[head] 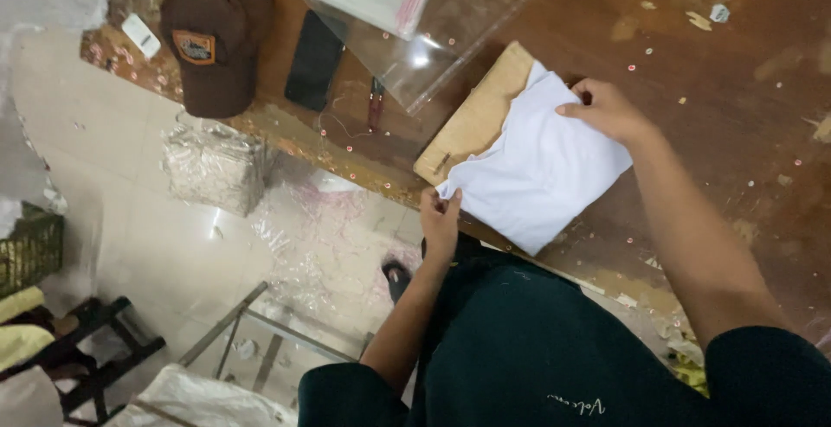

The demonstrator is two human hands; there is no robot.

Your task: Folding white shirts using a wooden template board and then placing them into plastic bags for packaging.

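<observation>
A folded white garment (538, 167) is lying across a flat tan board (474, 115) near the edge of the worn brown table (727, 133), covering the board's right half and spilling past it onto the wood. You are holding that cloth at two opposite corners. Your right hand (606, 109) is resting on the far upper corner, fingers curled and closed down on the fabric, with the fingertips (567, 109) pressing the cloth's edge from above. Your left hand (440, 219) is sitting at the near lower corner, at the table's edge; its fingers are bent around the corner of the cloth, thumb side up, pinching it, though how tightly they are closing is hard to tell from this angle. The bulk of the garment is lying between your two hands, flat and unlifted.

Further up the table, clear plastic bags (415, 20) are overlapping each other just beyond the board. A black phone (315, 59) is lying beside them, and a brown cap (212, 33) is sitting near the table's left end. Below the table edge, crumpled clear plastic (216, 167) is littering the pale floor (156, 245), and your dark green shirt (537, 340) is filling the bottom of the view.
</observation>
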